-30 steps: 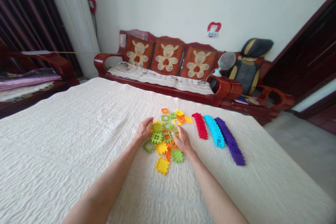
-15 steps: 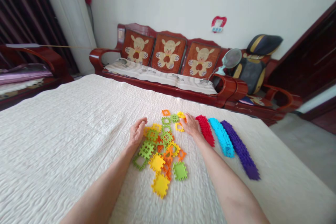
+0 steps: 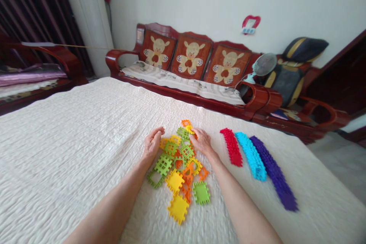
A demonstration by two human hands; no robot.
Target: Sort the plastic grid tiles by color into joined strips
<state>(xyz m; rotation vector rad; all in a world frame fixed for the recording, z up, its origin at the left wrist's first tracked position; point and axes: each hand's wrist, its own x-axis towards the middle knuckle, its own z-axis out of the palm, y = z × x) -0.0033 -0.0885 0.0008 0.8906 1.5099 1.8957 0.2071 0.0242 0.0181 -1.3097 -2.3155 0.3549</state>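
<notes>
A loose pile of interlocking plastic tiles [image 3: 180, 167], green, yellow and orange, lies on the white quilted bed cover [image 3: 71, 129]. My left hand [image 3: 153, 143] is cupped on its edge against the pile's left side, fingers curved and holding nothing. At the pile's far right, my right hand [image 3: 202, 142] has its fingertips closed on a yellow tile [image 3: 189, 129] next to a green tile and an orange one. To the right lie three rows of joined tiles: red [image 3: 232, 147], cyan [image 3: 251, 156] and purple [image 3: 274, 173].
A red wooden sofa [image 3: 200, 95] with bear-print cushions stands beyond the bed's far edge. On its right end are a small fan [image 3: 264, 65] and a dark bag [image 3: 288, 72]. A second wooden seat [image 3: 42, 72] is at the left. Floor shows at the right.
My right hand moved left from beside the red row to the pile's far right, bringing stray yellow and orange tiles in. My left hand barely moved. The camera tilted slightly.
</notes>
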